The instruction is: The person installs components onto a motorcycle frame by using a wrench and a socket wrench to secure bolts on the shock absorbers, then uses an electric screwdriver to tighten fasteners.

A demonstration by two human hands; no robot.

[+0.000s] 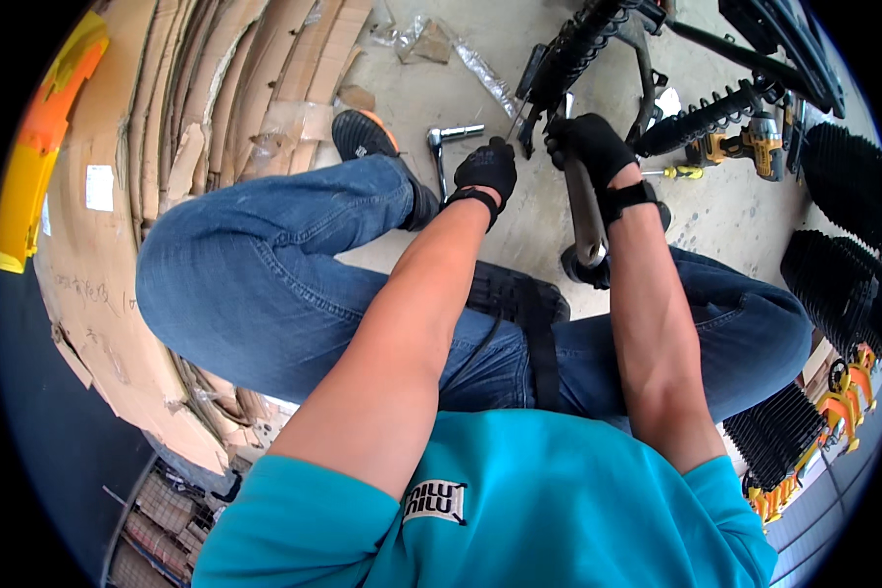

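Note:
My right hand [598, 147], in a black glove, is closed around a long silver wrench [585, 211]. The wrench's ring end points down toward my legs, and its other end is mostly covered by the hand. Beside it, my left hand [487, 169], also gloved in black, is closed close to the lower end of a black frame [570, 61] with coil-spring shock absorbers. Whatever its fingers hold is too small or hidden to name. Left of that hand, a ratchet wrench with a socket [443, 149] lies on the floor.
Flattened cardboard [206, 108] is stacked on the left. A yellow-and-black power drill [752, 147] and a yellow-handled screwdriver [681, 172] lie to the right, near black ribbed parts [843, 181]. Clear plastic wrap [485, 76] lies ahead on the concrete.

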